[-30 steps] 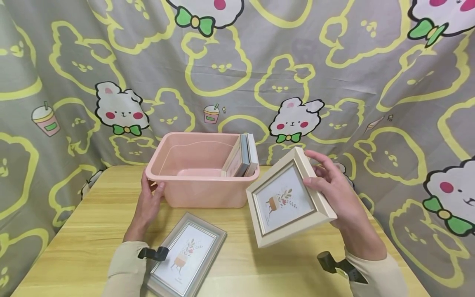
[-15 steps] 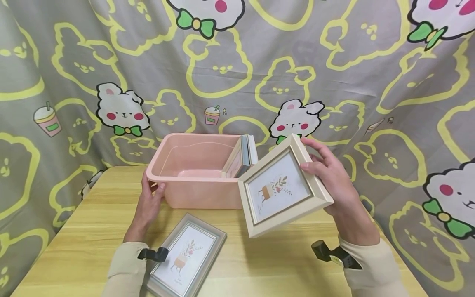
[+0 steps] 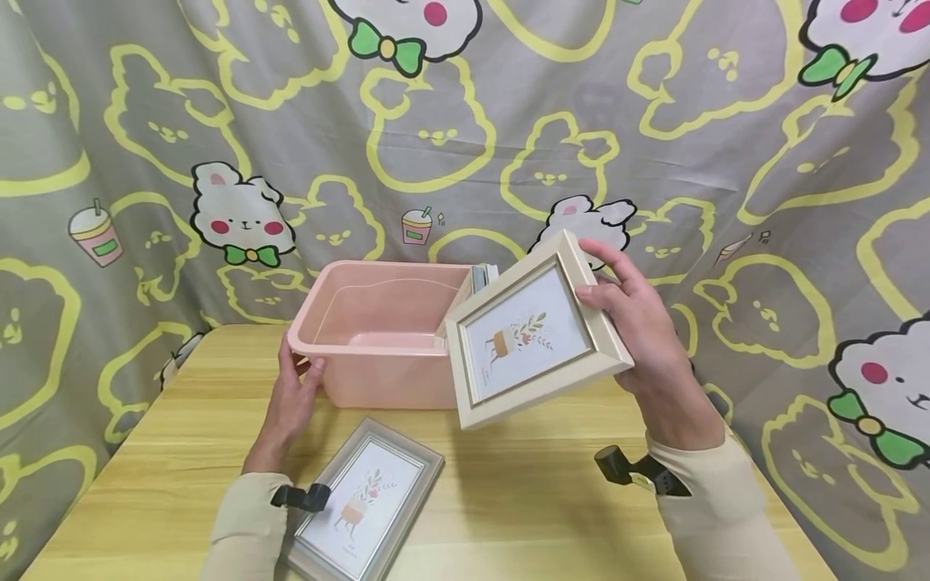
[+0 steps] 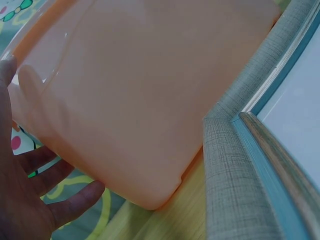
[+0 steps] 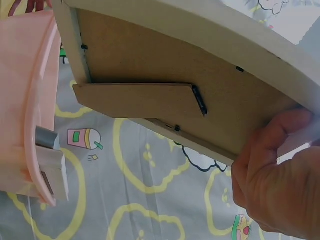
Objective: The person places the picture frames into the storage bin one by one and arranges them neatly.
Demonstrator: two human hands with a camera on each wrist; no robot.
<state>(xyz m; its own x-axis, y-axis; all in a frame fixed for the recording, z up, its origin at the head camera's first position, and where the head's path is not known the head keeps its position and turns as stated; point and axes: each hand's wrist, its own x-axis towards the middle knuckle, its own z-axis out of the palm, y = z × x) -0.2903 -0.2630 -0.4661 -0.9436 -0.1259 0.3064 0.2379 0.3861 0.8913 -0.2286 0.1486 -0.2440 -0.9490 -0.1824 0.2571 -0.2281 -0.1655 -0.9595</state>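
Step in hand: you seem to be at the loading step, with the cream frame (image 3: 529, 335) due for the pink bin (image 3: 392, 378).
Right hand: yours (image 3: 643, 327) grips the cream frame by its right end, thumb on the front and fingers behind.
Left hand: yours (image 3: 289, 407) rests against the bin's left end, fingers extended rather than clenched, likely to steady it.
Cream frame's place: above the counter (image 3: 174, 452), overlapping the bin's right front corner in the head view; you cannot tell whether the two touch.
Cream frame's facing: its picture tilts up towards you; its back, with the support leg (image 5: 140, 100), faces away.
Cream frame's long axis: left to right, rising to the right; the artwork's top points towards the counter's right edge.
Stored frames (image 3: 479, 278): they lean at the bin's right end, tips above the rim.
Grey frame (image 3: 359, 504): face up near the counter's front edge, left of the middle, long axis slanting towards the back right corner.
Next move: it probably calls for you to raise the cream frame's left end over the rim, turn it on edge and lower it beside the stored frames.
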